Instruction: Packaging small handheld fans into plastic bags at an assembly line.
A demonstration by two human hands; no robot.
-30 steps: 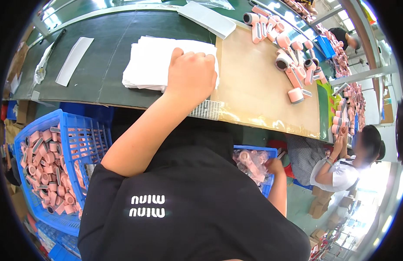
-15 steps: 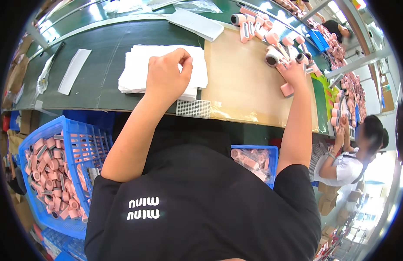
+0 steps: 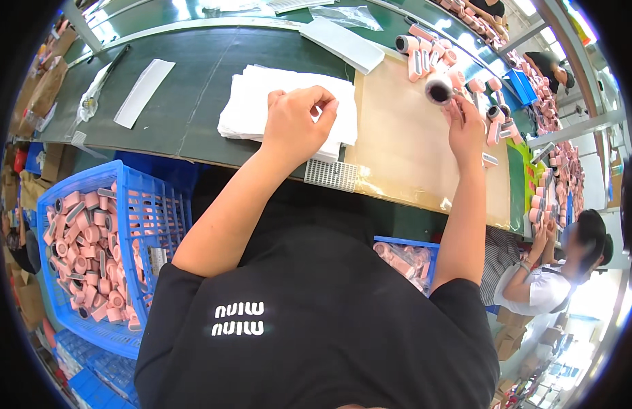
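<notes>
My left hand [image 3: 299,123] is closed over a stack of thin white sheets or bags [image 3: 251,102], fingers curled with thumb and forefinger nearly meeting. Whether anything thin is pinched there I cannot make out. To the right, my right hand [image 3: 466,126] grips a pink hair-dryer-shaped device [image 3: 439,90], its dark round end turned toward me above a brown sheet [image 3: 404,136]. Its handle is partly hidden by my fingers. Several more such pink devices [image 3: 418,58] lie in a loose group beyond and beside that hand.
A blue crate [image 3: 125,204] full of pink devices stands at left below the table. Another blue bin [image 3: 432,249] with bagged pieces is by my right arm. A white perforated plate [image 3: 329,175] sits at the table edge. A co-worker [image 3: 534,273] works at right.
My right hand has lifted a pink device from the group and drawn it slightly back. My left hand stays over the white stack. The whole view has shifted to the right.
</notes>
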